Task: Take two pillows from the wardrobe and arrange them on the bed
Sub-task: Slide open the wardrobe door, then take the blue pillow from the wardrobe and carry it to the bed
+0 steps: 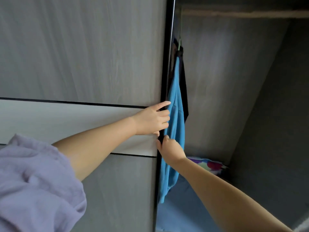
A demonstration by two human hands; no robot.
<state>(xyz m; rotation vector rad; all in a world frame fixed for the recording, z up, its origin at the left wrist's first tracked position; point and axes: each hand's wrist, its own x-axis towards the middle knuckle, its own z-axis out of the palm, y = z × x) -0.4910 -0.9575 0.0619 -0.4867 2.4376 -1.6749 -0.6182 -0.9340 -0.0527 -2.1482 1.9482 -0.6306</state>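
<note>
The grey sliding wardrobe door fills the left of the view, with the wardrobe standing partly open on the right. My left hand curls its fingers round the door's black right edge. My right hand grips the same edge just below it. Low inside the wardrobe lies a colourful patterned piece of soft fabric, mostly hidden behind my right forearm; I cannot tell whether it is a pillow. Blue fabric covers the wardrobe floor beneath it.
A blue garment and a dark one hang from a hanger just inside the door edge, touching my fingers. A shelf spans the top of the wardrobe. My lilac sleeve fills the lower left.
</note>
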